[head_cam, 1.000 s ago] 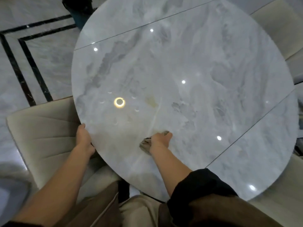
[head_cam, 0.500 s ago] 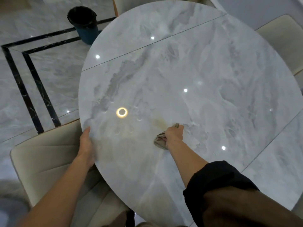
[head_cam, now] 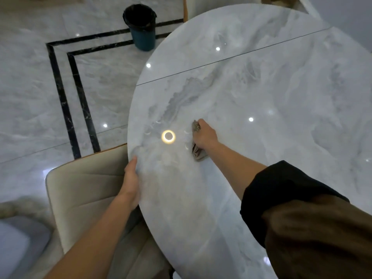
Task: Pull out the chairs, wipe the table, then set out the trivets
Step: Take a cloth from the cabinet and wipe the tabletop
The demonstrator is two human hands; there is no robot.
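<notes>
Marble desk (head_cam: 261, 93) is mid-wipe: the right grip (head_cam: 205, 137) holds a bunched cloth (head_cam: 198, 155) pressed to the top near the left rim, which the left grip (head_cam: 131, 178) clasps above a chair (head_cam: 86, 188). Next probably calls for strokes across the far side. No trivets show.

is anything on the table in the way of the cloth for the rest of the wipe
Nothing visible. The right hand holds the cloth on the table, and the surface beyond it shows only lamp reflections. The left hand grips the near left edge, apart from the cloth.
</notes>
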